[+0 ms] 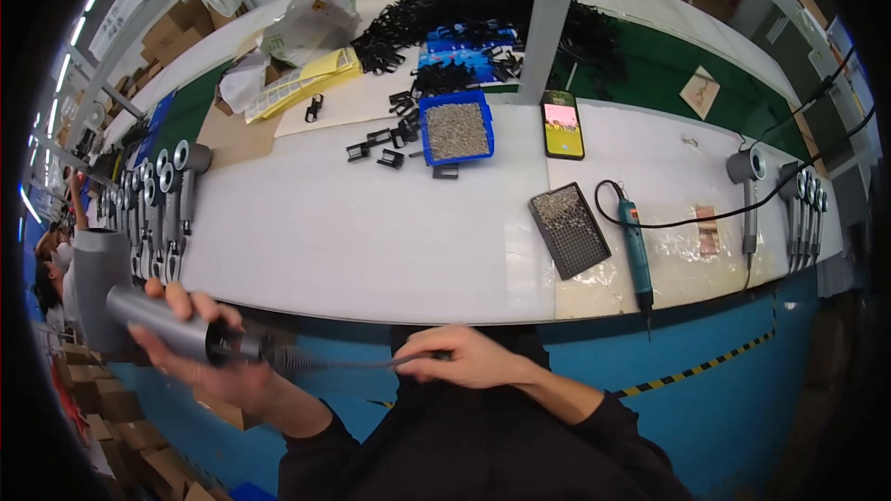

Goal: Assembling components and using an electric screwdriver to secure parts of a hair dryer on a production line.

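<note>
1. The grey hair dryer is up in the person's grip, off the desk, near its front left corner. It's tilted, wide head to the left, open end of the handle toward the person's middle.

2. The left hand has its fingers curled round that handle, pressed against it. The right hand pinches the cord between thumb and fingers; the cord is a bit blurred from here.

3. I'd judge the dryer fairly light but head-heavy, with a stiff, smooth shell that could slip in a dry palm. The round handle looks the natural place to hold, close under the head for balance.

4. The coiled sleeve on the cord looks springy, the cord itself bendy. The dark inner piece at the handle's open end seems the delicate bit; I'd keep fingers off it and avoid yanking the cord.

5. I can't make out any label or lettering on the dryer. Printed matter lies farther off: yellow label sheets, a clear bag with faint print, and a pale card with scrawled marks. The phone shows a lit, colourful screen, its text too small for me.
</note>
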{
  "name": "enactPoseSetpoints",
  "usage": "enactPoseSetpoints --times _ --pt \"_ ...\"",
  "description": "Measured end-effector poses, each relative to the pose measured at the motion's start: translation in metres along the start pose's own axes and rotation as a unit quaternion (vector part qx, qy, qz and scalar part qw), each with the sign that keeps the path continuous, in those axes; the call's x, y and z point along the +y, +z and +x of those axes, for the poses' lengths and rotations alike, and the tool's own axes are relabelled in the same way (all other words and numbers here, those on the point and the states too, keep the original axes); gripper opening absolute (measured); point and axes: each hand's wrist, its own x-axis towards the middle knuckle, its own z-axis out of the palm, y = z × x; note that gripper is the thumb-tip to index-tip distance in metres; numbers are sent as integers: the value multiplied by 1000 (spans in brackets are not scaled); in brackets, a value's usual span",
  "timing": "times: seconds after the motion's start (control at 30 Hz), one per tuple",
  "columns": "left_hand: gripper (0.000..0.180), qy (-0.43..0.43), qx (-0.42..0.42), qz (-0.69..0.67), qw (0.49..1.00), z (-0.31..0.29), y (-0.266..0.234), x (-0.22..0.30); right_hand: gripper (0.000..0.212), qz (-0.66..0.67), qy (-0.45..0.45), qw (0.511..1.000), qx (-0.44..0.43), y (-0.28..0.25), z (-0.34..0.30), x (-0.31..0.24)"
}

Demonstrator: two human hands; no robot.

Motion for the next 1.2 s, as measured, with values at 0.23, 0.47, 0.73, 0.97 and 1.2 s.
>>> enactPoseSetpoints --times 0.23,0.47,0.73,0.97,1.2 --pt "42 -204 91 242 944 -23 -12 -76 23 -95 39 995 18 -30 -73 -42" --pt "37 -354 68 316 878 -53 -19 -149 49 -3 183 981 69 -35 -51 -3" --pt "33 -403 55 361 839 -72 -8 -176 35 -123 141 964 190 -38 -9 24" --pt "39 -569 4 145 810 -104 -9 -156 23 -86 113 957 252 -46 -6 20" --pt "41 -541 -5 176 822 -104 -5 -144 31 -102 211 950 207 -60 -1 -2"
